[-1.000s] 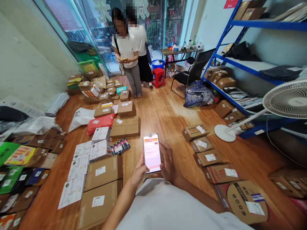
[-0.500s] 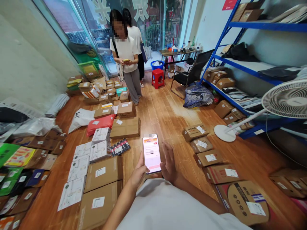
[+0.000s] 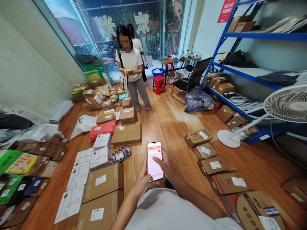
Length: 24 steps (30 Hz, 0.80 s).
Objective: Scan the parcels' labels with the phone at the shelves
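Observation:
A lit smartphone (image 3: pixel 155 169) stands upright in front of my waist, its screen turned up toward me with a white and pink page on it. My left hand (image 3: pixel 144 175) grips its lower left side, the thumb over the bottom corner. My right hand (image 3: pixel 165 164) is closed about the phone's right edge. Its thumb reaches across the middle of the screen; the other fingers are mostly hidden behind.
Labelled cardboard boxes (image 3: pixel 104 182) line the floor on my left, more parcels (image 3: pixel 213 164) on my right. A floor fan (image 3: pixel 229 138) and blue shelving (image 3: pixel 268 36) stand at right. Two people (image 3: pixel 130 60) are ahead, near a red stool (image 3: pixel 159 84) and an office chair (image 3: pixel 192 81).
My right hand has moved from beside the phone onto its right edge, thumb over the screen. The page on the screen shows more text. My view has tilted up slightly.

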Each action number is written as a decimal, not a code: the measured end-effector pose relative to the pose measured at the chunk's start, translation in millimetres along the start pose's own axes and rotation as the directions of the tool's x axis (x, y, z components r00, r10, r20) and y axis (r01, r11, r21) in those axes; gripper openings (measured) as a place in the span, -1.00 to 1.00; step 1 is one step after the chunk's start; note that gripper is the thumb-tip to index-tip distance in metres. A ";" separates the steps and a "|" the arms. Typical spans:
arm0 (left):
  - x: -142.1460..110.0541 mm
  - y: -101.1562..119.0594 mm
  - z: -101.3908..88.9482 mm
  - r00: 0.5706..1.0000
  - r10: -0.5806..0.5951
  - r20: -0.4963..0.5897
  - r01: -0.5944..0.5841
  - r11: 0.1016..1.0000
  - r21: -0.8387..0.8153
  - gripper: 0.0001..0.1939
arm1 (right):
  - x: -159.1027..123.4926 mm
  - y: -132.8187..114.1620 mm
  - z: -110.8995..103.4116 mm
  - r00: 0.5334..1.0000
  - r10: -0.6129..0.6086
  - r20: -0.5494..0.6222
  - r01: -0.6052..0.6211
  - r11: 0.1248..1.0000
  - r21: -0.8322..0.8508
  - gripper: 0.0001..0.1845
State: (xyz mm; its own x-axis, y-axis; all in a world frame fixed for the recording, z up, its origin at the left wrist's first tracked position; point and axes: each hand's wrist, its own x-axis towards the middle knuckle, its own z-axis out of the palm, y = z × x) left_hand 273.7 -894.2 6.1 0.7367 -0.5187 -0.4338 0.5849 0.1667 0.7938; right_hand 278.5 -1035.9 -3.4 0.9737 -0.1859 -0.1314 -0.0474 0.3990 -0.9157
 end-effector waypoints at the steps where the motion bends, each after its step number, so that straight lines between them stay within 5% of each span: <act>1: -1.1 -0.1 0.4 1.000 -0.007 -0.003 0.007 1.000 0.003 0.18 | 0.0 -0.9 2.4 1.000 0.000 -0.027 -0.001 0.999 -0.045 -0.56; 5: -3.1 0.6 0.5 0.999 -0.030 -0.016 0.030 0.999 0.025 0.18 | -0.6 2.1 6.5 0.998 -0.002 -0.059 -0.001 0.998 -0.055 -0.58; 9: -0.4 1.0 -3.3 1.000 0.007 -0.003 -0.007 0.999 -0.052 0.13 | 1.2 8.5 -1.7 0.998 0.012 0.067 -0.016 0.998 0.058 -0.70; 14: 2.2 0.4 -9.6 0.997 0.067 0.024 -0.061 0.976 -0.210 0.11 | 1.4 10.3 -12.3 0.980 0.049 0.195 -0.035 0.997 -0.074 -0.57; 19: 0.6 5.3 -5.8 0.997 0.063 0.038 -0.052 0.972 -0.229 0.05 | 1.7 11.9 -7.5 0.990 0.079 0.114 -0.079 0.997 0.002 -0.73; 24: 3.1 2.5 -3.1 0.993 0.098 0.059 -0.083 0.973 -0.217 0.05 | 0.7 11.0 -3.5 0.996 0.067 0.063 -0.067 0.998 -0.008 -0.68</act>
State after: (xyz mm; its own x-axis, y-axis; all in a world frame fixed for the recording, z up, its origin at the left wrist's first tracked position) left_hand 278.4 -892.8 5.4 0.7692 -0.5483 -0.3283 0.5815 0.3875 0.7153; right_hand 277.8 -1034.8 -15.0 0.9804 -0.1019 -0.1688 -0.1143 0.4035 -0.9078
